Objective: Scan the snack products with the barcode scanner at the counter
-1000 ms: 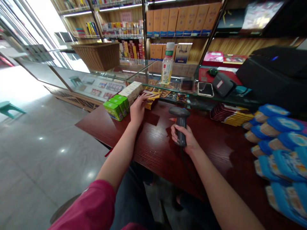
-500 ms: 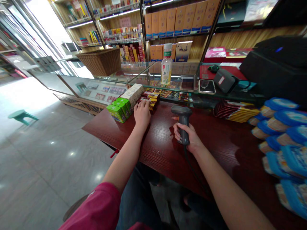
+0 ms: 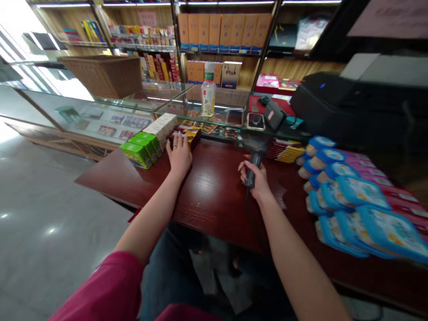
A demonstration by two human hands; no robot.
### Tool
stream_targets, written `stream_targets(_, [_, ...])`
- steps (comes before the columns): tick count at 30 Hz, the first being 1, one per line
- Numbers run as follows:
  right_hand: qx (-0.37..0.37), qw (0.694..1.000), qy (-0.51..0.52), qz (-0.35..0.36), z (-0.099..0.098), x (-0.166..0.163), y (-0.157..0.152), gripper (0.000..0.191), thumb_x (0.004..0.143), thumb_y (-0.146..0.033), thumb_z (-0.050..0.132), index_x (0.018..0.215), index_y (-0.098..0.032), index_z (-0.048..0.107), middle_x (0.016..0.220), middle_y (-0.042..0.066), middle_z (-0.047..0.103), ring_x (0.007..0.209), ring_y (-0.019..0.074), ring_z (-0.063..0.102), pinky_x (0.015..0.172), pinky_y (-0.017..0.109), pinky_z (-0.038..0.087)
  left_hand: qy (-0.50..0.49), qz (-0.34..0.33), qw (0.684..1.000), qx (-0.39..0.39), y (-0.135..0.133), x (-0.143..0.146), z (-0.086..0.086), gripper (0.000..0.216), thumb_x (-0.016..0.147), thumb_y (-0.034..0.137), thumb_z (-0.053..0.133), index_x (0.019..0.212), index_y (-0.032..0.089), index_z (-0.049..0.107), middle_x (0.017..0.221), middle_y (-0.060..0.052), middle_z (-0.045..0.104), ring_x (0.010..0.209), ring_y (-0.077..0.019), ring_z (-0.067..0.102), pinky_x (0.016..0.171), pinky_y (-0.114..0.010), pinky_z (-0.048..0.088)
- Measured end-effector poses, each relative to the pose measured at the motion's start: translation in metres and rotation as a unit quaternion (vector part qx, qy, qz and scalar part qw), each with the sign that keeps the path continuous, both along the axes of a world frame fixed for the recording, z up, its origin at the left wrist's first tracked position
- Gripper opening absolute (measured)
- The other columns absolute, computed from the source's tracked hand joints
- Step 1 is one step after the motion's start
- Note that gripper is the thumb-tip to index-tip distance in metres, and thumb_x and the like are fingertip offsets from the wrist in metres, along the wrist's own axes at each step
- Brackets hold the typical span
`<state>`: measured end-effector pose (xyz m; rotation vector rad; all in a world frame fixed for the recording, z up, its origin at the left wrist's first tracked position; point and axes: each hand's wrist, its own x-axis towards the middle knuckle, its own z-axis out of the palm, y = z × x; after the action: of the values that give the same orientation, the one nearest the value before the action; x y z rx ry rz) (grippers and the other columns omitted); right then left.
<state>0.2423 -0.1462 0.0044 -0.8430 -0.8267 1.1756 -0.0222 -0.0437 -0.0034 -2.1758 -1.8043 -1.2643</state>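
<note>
My right hand (image 3: 259,182) is wrapped round the handle of a dark grey barcode scanner (image 3: 254,166), its head blurred and tilted away from me over the counter. A cable runs down from the handle. Fingers stretched out, my left hand (image 3: 179,157) lies against dark red and yellow packs (image 3: 190,131) at the counter's back edge. Beside that hand, on the left, are green boxes (image 3: 139,149) in a row with white boxes (image 3: 162,125). Just beyond the scanner sits a stack of red and yellow packs (image 3: 285,150).
Blue-lidded tubs (image 3: 347,194) crowd the right side of the brown counter (image 3: 210,196), with pink and red packs behind. On the glass display case stand a drink bottle (image 3: 208,93), a phone (image 3: 256,121) and a wicker basket (image 3: 107,76). A black machine (image 3: 317,98) fills the back right.
The view has swung right, bringing more tubs into sight. The scanner in my right hand has moved right and farther away, toward the stacked packs. My left hand stays by its packs.
</note>
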Motion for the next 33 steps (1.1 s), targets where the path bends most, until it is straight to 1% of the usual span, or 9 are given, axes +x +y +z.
stream_targets(2, [0.007,0.998,-0.031,-0.048,-0.002,0.018,-0.007,0.047,0.071,-0.037,0.083,0.108,-0.024,0.058,0.068,-0.005,0.070,0.043,0.0082,0.046,0.039,0.020,0.037,0.022,-0.039,0.999,0.002,-0.009,0.012,0.004,0.072,0.089,0.015,0.048,0.160,0.016,0.047,0.172,-0.017,0.034,0.163,-0.0324,0.027,0.132,-0.061,0.009])
stream_targets(4, [0.015,0.994,-0.055,-0.093,-0.004,0.038,-0.017,0.047,0.072,-0.038,0.083,0.109,-0.025,0.057,0.069,-0.006,0.070,0.042,0.0082,0.048,0.039,0.019,0.038,0.059,-0.112,0.992,0.009,-0.018,0.035,0.006,0.073,0.090,0.016,0.049,0.163,0.018,0.043,0.172,-0.015,0.034,0.162,-0.0304,0.029,0.134,-0.056,0.013])
stream_targets(9, [0.033,0.977,-0.061,-0.200,-0.009,0.077,-0.038,0.046,0.075,-0.041,0.081,0.109,-0.025,0.056,0.069,-0.006,0.071,0.042,0.0083,0.048,0.039,0.020,0.043,0.129,-0.315,0.940,0.029,-0.040,0.135,0.003,0.072,0.094,0.013,0.047,0.165,0.024,0.039,0.171,-0.007,0.039,0.160,-0.0227,0.036,0.133,-0.041,0.025])
stream_targets(14, [0.021,0.967,-0.050,-0.248,-0.012,0.085,-0.042,0.047,0.075,-0.040,0.081,0.114,-0.024,0.060,0.068,-0.005,0.070,0.042,0.0088,0.049,0.038,0.021,0.044,0.078,-0.365,0.926,0.052,-0.035,0.239,-0.002,0.069,0.097,0.012,0.044,0.166,0.017,0.036,0.174,-0.010,0.031,0.163,-0.0228,0.028,0.133,-0.042,0.026])
stream_targets(18, [0.009,0.968,-0.047,-0.248,-0.014,0.085,-0.035,0.044,0.076,-0.040,0.079,0.112,-0.024,0.059,0.069,-0.006,0.071,0.042,0.0087,0.050,0.038,0.022,0.046,0.022,-0.387,0.920,0.051,-0.010,0.285,0.001,0.066,0.099,0.011,0.043,0.164,0.018,0.040,0.173,-0.008,0.034,0.163,-0.0218,0.026,0.135,-0.043,0.021])
stream_targets(23, [0.016,0.965,-0.048,-0.257,-0.016,0.088,-0.025,0.039,0.079,-0.038,0.075,0.110,-0.025,0.057,0.067,-0.007,0.068,0.041,0.0091,0.049,0.038,0.023,0.044,-0.033,-0.409,0.912,0.021,0.013,0.294,0.001,0.053,0.099,0.012,0.053,0.150,0.023,0.059,0.162,-0.007,0.053,0.158,-0.0248,0.039,0.136,-0.049,0.021])
stream_targets(28, [0.019,0.969,-0.048,-0.244,-0.015,0.088,-0.023,0.040,0.079,-0.039,0.077,0.111,-0.025,0.057,0.067,-0.007,0.068,0.042,0.0086,0.049,0.039,0.022,0.043,-0.122,-0.375,0.919,0.001,0.009,0.268,-0.002,0.036,0.100,0.013,0.057,0.129,0.025,0.076,0.143,-0.007,0.071,0.142,-0.0253,0.060,0.125,-0.041,0.042])
stream_targets(30, [0.020,0.976,-0.047,-0.210,-0.012,0.086,-0.026,0.041,0.078,-0.040,0.078,0.111,-0.024,0.057,0.067,-0.007,0.069,0.041,0.0083,0.048,0.039,0.022,0.042,-0.180,-0.337,0.924,-0.015,0.006,0.251,-0.002,0.034,0.100,0.016,0.059,0.126,0.026,0.077,0.136,-0.006,0.075,0.132,-0.0258,0.068,0.119,-0.039,0.049])
stream_targets(33, [0.024,0.991,-0.066,-0.115,-0.006,0.078,-0.034,0.043,0.078,-0.042,0.080,0.110,-0.023,0.059,0.068,-0.006,0.070,0.042,0.0081,0.048,0.039,0.021,0.042,-0.267,-0.267,0.924,-0.062,0.002,0.222,-0.004,0.027,0.099,0.020,0.064,0.120,0.023,0.080,0.125,-0.005,0.080,0.120,-0.0257,0.074,0.112,-0.038,0.054])
